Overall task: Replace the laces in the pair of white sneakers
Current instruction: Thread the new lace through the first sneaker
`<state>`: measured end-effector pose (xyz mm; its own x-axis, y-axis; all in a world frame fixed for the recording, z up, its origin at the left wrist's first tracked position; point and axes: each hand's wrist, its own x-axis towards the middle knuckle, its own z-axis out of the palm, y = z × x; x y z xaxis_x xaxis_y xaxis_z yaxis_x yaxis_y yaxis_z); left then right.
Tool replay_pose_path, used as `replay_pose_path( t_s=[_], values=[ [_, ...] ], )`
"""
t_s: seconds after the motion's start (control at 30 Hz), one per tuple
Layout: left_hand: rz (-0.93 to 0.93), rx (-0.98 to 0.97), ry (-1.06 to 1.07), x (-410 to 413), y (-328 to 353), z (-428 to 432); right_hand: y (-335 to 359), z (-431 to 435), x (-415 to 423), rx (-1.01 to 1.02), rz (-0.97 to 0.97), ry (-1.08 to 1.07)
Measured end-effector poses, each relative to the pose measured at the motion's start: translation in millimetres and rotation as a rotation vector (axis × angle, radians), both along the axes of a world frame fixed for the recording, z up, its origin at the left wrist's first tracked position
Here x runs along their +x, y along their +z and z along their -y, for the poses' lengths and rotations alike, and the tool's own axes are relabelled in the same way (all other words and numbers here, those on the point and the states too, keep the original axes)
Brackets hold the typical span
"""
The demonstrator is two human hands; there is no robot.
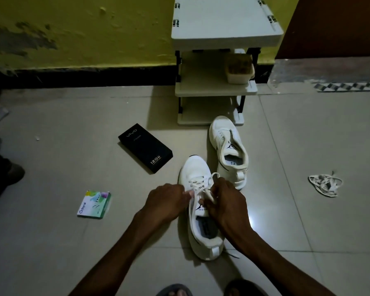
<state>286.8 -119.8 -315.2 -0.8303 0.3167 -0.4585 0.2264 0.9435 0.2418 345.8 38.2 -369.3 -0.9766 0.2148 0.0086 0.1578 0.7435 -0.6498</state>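
A white sneaker stands on the floor tiles in front of me, toe pointing away, with a white lace crossed through its lower eyelets. My left hand pinches the lace at the shoe's left side. At the right side, over the tongue, my right hand grips the other lace end. The second white sneaker lies just beyond to the right, with no lace in it. A loose white lace sits bundled on the floor at the right.
A black phone box lies left of the shoes and a small Odonil packet nearer left. A white shoe rack holding a brush stands against the yellow wall. My sandalled feet show at the bottom edge.
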Motion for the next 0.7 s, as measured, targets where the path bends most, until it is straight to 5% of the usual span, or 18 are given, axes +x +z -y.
replay_pose_path(
  t_s=[0.1,0.23,0.3,0.53,0.7],
  values=[
    [0.246,0.343,0.044,-4.5,-2.6,10.2,-0.4,0.2,-1.2,0.019,0.014,0.001],
    [0.299,1.022,0.275,-14.8,46.4,14.3,-3.0,1.5,-3.5,0.061,0.033,-0.014],
    [0.268,1.188,0.305,-22.1,81.5,15.8,-3.5,2.5,-4.4,0.066,0.044,-0.023],
    [0.236,1.137,0.325,-18.5,94.5,14.0,-0.2,1.3,-6.2,0.081,0.054,0.001],
    [-0.248,0.572,0.330,-18.6,74.4,14.3,7.5,-12.4,2.5,0.000,-0.006,0.064]
  ],
)
